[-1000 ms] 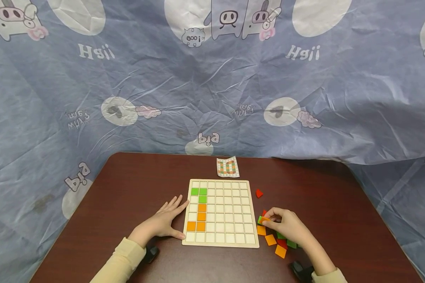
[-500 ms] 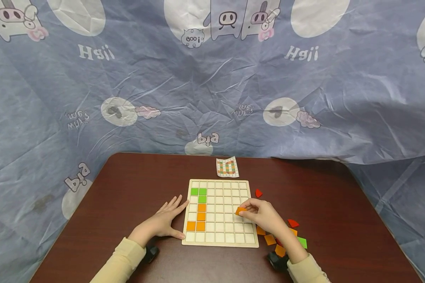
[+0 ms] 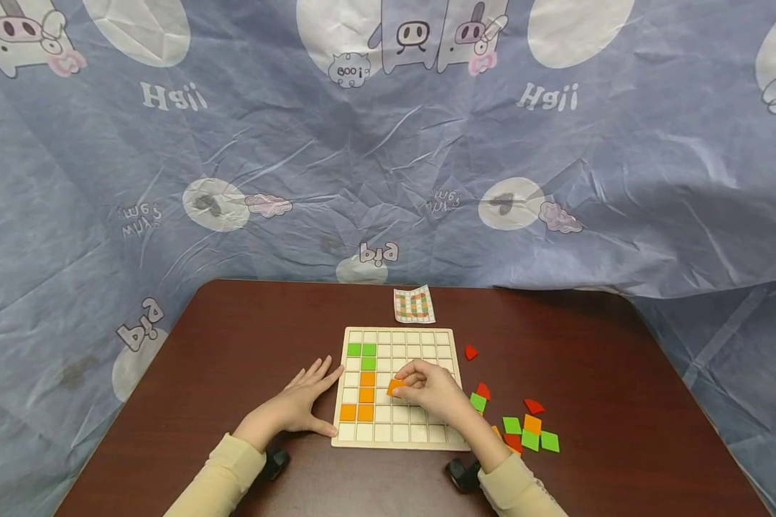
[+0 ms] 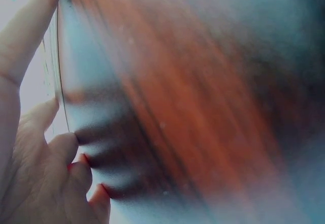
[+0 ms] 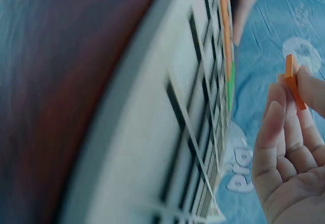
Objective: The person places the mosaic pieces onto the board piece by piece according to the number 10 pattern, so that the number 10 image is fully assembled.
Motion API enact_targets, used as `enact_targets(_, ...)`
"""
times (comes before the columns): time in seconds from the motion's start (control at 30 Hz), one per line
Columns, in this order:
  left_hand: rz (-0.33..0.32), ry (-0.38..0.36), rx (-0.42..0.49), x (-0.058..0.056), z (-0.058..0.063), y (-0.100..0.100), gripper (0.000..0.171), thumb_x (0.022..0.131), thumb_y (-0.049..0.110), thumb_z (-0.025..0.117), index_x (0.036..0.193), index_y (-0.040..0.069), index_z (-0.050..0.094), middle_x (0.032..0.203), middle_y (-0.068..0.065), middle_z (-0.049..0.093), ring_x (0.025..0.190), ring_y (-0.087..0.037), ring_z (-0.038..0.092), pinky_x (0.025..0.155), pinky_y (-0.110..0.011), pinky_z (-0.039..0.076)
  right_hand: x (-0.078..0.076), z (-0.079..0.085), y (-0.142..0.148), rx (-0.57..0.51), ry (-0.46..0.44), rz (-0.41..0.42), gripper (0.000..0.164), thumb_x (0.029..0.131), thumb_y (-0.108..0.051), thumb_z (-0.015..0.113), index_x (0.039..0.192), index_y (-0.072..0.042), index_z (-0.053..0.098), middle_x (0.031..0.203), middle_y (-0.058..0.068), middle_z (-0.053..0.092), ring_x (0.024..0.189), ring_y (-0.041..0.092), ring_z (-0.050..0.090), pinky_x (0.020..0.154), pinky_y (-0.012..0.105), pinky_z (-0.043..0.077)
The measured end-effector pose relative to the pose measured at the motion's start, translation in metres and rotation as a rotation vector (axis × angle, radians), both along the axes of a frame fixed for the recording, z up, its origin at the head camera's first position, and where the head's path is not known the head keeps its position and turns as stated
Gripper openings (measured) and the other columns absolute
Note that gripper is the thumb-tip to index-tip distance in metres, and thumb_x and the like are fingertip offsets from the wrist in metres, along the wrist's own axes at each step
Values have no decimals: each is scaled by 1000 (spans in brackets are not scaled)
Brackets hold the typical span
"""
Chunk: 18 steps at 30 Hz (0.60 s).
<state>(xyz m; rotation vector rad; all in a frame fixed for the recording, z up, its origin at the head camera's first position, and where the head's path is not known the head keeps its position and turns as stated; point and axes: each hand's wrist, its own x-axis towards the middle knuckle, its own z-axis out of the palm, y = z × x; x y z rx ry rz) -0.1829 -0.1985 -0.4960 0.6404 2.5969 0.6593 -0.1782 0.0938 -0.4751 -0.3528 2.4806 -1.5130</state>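
My right hand (image 3: 430,391) pinches an orange square tile (image 3: 396,387) between thumb and fingers over the middle of the pale grid board (image 3: 401,442). In the right wrist view the same orange tile (image 5: 293,82) shows edge-on, raised above the board's cells. Beside the board's left edge, my left hand (image 3: 297,403) lies with spread, straight fingers, thumb and index fingertip right at the rim. Green tiles (image 3: 368,363) and orange tiles (image 3: 366,395) sit in the two leftmost columns of cells.
Loose green, orange and red pieces (image 3: 530,439) lie right of the board, partly hidden by the right forearm. One red piece (image 3: 470,352) lies apart, farther back. A small paper with a coloured grid pattern (image 3: 414,305) lies behind the board on the dark table (image 3: 284,316).
My right hand has picked up the orange tile from the loose pieces and carried it left over the board. The left hand has stayed in place.
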Motion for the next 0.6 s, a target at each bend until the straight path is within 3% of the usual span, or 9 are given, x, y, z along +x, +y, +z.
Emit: enact_targets(0.6,1,23,-21,-3,-4,0,114,69,50,84,159,17,22,165,-18,8,153,-38,7,122,-59,12,6,-15,-27,187,48,96,13,81,-14,80,80,-14,67,71,-7,62,60,5,55,57,20,46)
